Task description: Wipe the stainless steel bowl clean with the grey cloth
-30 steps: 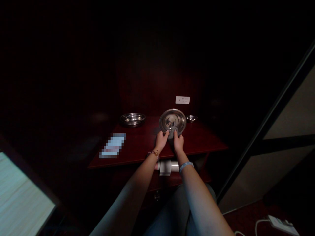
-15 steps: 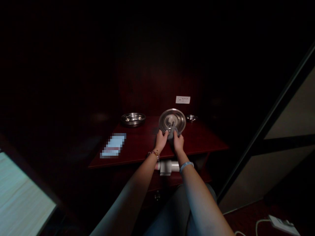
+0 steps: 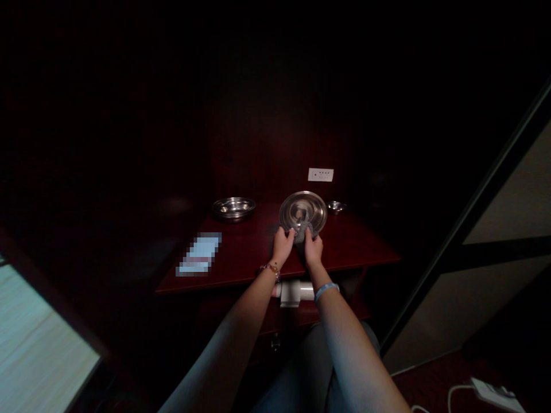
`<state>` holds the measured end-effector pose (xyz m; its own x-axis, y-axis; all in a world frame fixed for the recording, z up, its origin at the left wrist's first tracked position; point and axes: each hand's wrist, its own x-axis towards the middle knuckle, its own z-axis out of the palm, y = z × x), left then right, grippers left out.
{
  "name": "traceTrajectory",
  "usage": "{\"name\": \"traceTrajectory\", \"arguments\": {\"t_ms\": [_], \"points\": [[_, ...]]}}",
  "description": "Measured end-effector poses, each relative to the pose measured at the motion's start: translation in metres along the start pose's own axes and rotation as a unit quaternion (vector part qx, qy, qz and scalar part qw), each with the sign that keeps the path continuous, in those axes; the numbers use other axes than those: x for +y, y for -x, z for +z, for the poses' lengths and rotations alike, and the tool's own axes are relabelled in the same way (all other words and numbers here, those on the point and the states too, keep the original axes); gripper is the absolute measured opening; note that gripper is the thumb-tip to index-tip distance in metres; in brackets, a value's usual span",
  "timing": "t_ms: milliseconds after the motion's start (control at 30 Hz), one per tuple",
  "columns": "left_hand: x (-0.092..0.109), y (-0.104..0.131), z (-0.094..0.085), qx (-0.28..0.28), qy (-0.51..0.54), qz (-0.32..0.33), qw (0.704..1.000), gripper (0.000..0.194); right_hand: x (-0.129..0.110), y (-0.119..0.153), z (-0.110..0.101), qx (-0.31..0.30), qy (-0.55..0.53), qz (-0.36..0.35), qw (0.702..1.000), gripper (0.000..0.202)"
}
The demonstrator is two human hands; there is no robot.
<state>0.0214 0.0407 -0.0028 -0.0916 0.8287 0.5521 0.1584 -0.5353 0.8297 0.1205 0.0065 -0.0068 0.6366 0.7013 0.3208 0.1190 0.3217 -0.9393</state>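
Observation:
A round, shiny metal plate [image 3: 316, 212] is held up tilted above the dark red desk [image 3: 245, 252], its inner face toward me. My left hand [image 3: 283, 244] grips its lower left rim, thumb on the face. At the lower right, my right hand [image 3: 313, 246] is closed on a grey cloth [image 3: 302, 231] that lies against the plate. The cloth bunches between both hands. Fingers behind the plate are hidden.
Stacked metal dishes [image 3: 233, 209] stand at the back left, a small metal bowl [image 3: 336, 207] at the back right. A blurred flat item [image 3: 200, 254] lies front left. A white socket [image 3: 321, 175] is on the wall; a white roll [image 3: 306, 291] sits below the desktop.
The plate has shifted very slightly to the right. The cloth's upper part has changed shape on the plate's face. Both hands keep their hold.

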Motion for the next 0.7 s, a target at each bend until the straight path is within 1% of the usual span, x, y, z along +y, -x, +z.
{"name": "traceTrajectory", "arguments": {"t_ms": [133, 267, 700], "points": [[0.0020, 0.0007, -0.0003, -0.004, -0.022, -0.010, 1.000, 0.012, -0.0027, 0.0015, -0.0016, 0.026, 0.017, -0.002, 1.000, 0.046], [0.0042, 0.0013, -0.0010, -0.003, -0.017, -0.014, 1.000, 0.011, -0.0045, 0.0026, -0.0024, 0.034, 0.025, -0.002, 0.999, 0.047], [0.0084, 0.0020, -0.0030, 0.010, -0.016, -0.015, 1.000, 0.010, -0.0061, 0.0035, -0.0035, 0.020, 0.029, 0.015, 0.999, 0.047]]}}
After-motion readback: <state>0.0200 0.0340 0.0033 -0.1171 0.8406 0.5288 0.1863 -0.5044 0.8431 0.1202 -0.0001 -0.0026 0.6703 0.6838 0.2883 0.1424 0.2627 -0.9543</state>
